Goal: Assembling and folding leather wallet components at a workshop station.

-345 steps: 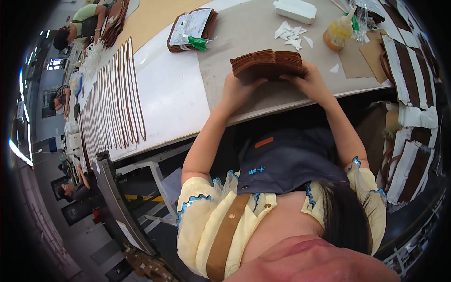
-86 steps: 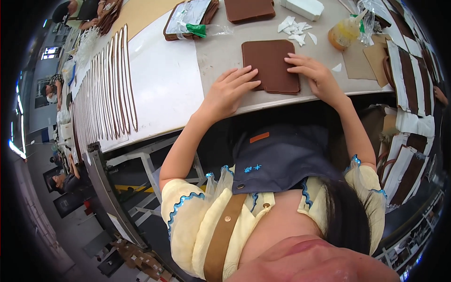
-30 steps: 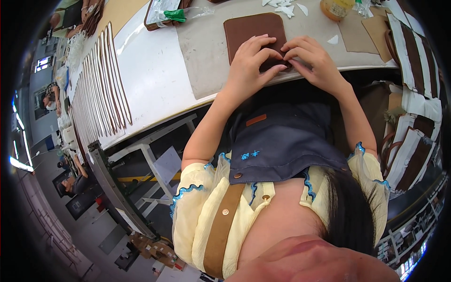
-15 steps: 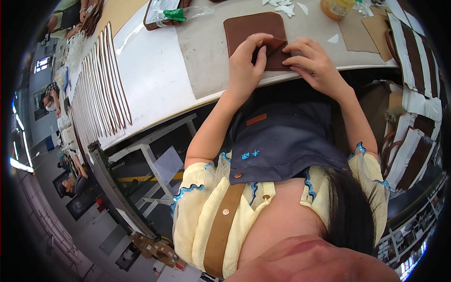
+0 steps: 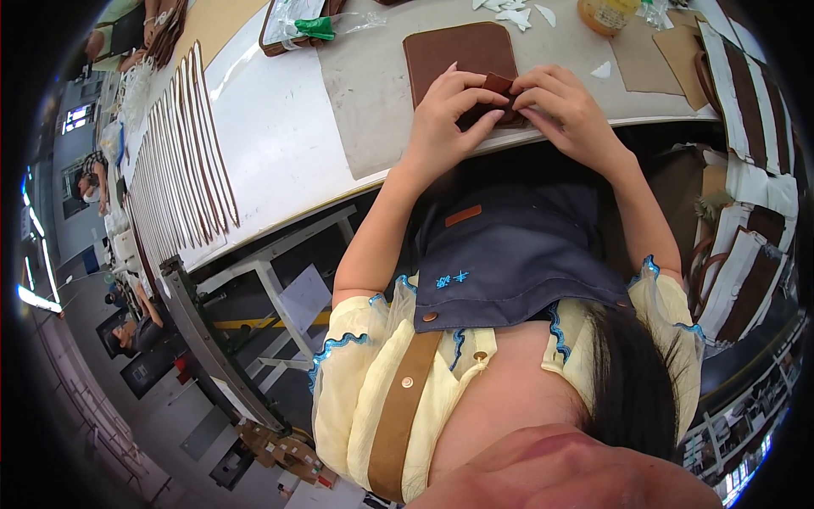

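Observation:
A brown, round-cornered leather piece [image 5: 460,53] lies on the grey table covering near the front edge. My left hand [image 5: 448,116] is closed at its near side, the thumb and fingers drawn together by a small raised brown flap [image 5: 498,83]. From the other side my right hand [image 5: 566,110] pinches the same flap, its fingertips almost touching those of the left. The underside of the piece and the exact grip of the fingertips are partly hidden.
White scraps [image 5: 513,12] and a jar of amber liquid [image 5: 607,14] stand beyond my right hand. Many brown strips [image 5: 188,144] lie in a row on the left. Brown-and-white bags [image 5: 746,102] are at the right. Other people work at the far left.
My left hand has lowered and turned, its fingers closing toward the right hand. The raised flap is now bunched between both hands' fingertips.

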Available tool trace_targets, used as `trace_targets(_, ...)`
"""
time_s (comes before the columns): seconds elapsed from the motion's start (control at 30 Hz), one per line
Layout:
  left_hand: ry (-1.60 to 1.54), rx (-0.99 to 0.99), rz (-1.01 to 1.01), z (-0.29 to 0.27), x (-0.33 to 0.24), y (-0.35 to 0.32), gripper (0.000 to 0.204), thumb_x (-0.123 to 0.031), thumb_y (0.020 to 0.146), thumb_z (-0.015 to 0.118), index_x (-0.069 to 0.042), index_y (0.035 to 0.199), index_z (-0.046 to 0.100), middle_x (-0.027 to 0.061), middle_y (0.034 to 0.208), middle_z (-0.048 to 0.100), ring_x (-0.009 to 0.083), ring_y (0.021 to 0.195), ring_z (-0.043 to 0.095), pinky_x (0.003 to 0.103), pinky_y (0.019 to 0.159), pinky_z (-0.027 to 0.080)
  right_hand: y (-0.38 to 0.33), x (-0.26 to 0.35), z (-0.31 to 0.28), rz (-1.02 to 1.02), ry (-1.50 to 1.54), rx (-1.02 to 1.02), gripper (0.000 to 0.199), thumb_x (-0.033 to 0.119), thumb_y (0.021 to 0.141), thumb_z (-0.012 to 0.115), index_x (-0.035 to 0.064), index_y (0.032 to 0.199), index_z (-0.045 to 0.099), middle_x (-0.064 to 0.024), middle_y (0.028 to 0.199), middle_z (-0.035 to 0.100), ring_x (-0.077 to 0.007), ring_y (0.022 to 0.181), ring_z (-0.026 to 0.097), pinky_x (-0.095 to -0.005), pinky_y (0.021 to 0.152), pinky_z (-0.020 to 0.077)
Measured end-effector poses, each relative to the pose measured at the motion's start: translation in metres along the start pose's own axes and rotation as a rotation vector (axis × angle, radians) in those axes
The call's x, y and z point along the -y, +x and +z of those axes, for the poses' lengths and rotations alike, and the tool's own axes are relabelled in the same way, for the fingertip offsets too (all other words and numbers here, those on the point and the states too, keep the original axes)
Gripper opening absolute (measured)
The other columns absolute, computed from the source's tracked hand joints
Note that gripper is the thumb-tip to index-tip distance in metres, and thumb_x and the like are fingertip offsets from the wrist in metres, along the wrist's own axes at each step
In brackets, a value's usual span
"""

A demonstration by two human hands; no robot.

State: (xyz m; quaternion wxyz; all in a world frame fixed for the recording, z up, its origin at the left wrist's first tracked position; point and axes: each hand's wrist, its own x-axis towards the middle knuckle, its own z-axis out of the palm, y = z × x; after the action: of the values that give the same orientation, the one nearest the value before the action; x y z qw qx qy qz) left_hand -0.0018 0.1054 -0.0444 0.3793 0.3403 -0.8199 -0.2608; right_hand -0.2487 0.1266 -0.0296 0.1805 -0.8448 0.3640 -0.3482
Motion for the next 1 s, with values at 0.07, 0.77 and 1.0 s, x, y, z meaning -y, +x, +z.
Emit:
trace_targets(0.07, 0.025, 0.006, 0.003, 0.000, -0.006, 0.000, 0.015, -0.011, 0.088, 0.082, -0.009, 0.103, 0.078, 0.0111, 0.115, 0.072, 0.0313, 0.116, 0.068, 0.056, 0.122, 0.043, 0.001, 0.000, 0.002, 0.022, 0.001, -0.011, 0.013, 0.003, 0.090, 0.074, 0.0038, 0.102, 0.068, -0.0085, 0.116, 0.070, -0.0306, 0.113, 0.064, -0.0432, 0.101, 0.0508)
trace_targets(0.77, -0.179, -0.210, -0.240, 0.007, -0.011, 0.002, 0.010, -0.001, 0.096, 0.070, 0.000, 0.106, 0.071, 0.0124, 0.099, 0.075, 0.0257, 0.094, 0.073, 0.047, 0.118, 0.050, 0.006, -0.002, -0.010, -0.270, -0.384, 0.031, 0.022, 0.006, 0.078, 0.074, 0.0056, 0.100, 0.071, -0.0059, 0.111, 0.069, -0.0283, 0.112, 0.066, -0.0419, 0.099, 0.0569)
trace_targets(1.0, 0.004, -0.043, -0.007, 0.002, 0.002, -0.001, 0.017, -0.002, 0.088, 0.075, -0.007, 0.104, 0.076, 0.0110, 0.104, 0.071, 0.0305, 0.108, 0.068, 0.054, 0.121, 0.045, 0.008, -0.007, -0.009, -0.349, -0.381, 0.079, 0.025, 0.009, 0.079, 0.072, 0.0055, 0.104, 0.070, -0.0061, 0.112, 0.069, -0.0275, 0.112, 0.066, -0.0396, 0.099, 0.0577)
